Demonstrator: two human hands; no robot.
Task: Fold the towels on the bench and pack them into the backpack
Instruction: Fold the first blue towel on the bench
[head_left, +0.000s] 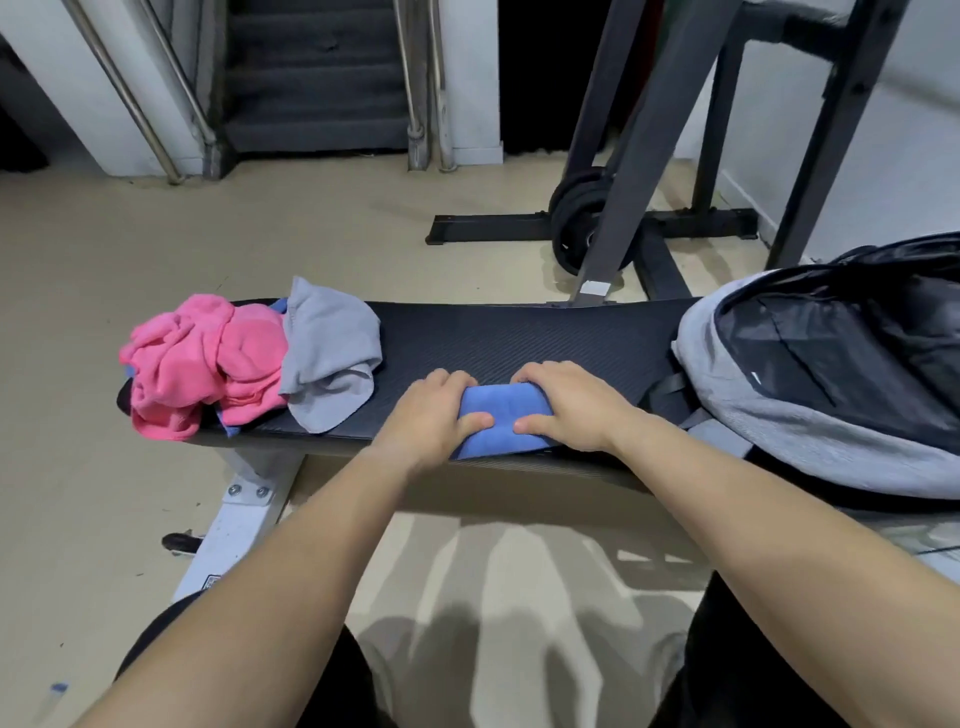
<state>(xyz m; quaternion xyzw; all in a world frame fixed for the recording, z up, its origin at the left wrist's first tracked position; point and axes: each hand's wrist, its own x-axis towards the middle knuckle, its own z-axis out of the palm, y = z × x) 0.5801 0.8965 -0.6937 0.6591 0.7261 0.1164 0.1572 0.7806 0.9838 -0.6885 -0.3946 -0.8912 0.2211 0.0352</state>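
Observation:
A small folded blue towel (501, 423) lies at the near edge of the black padded bench (519, 338). My left hand (434, 410) grips its left side and my right hand (566, 402) grips its right side, fingers curled over the far edge and thumbs on top. At the bench's left end a crumpled pink towel (202, 358) and a loose grey towel (330, 353) lie in a heap, with a bit of another blue cloth (231, 428) under them. The grey and black backpack (831, 379) lies open on the bench's right end.
A black weight rack (660, 156) with stacked plates (576, 218) stands on the beige floor behind the bench. A staircase with metal handrails (317, 78) is further back. The bench's white leg (234, 519) sits at the lower left. My knees are below.

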